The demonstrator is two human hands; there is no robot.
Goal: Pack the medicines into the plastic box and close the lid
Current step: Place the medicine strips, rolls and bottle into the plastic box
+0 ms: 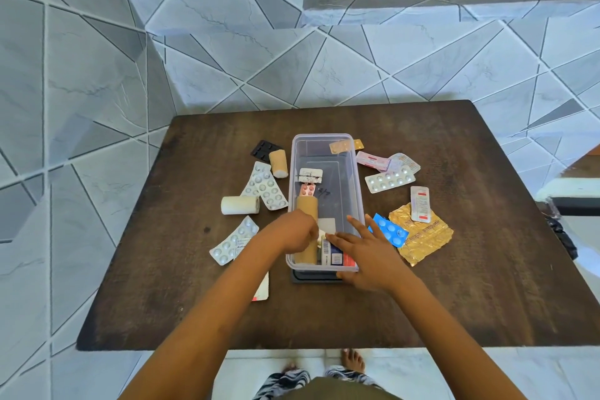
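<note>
A clear plastic box [356, 191] stands open in the middle of the dark wooden table [470, 286]. Inside it lie a tan bandage roll [306, 208], a pink blister strip [307, 190], a white strip [310, 175] and small medicine cartons [331, 255] at the near end. My left hand [297, 230] reaches into the box's near left corner, fingers closed on a small white item [321, 233] beside the roll. My right hand [363, 250] rests on the near right rim with fingers spread. A dark lid [311, 277] lies under the box's near end.
Loose medicines ring the box: silver blister strips [266, 187], a tan roll [278, 163], a white roll [239, 205] and a black strip [263, 149] on the left; a blue blister [391, 230], gold foil [422, 235], and pink and silver strips [389, 179] on the right. Tiled walls stand behind.
</note>
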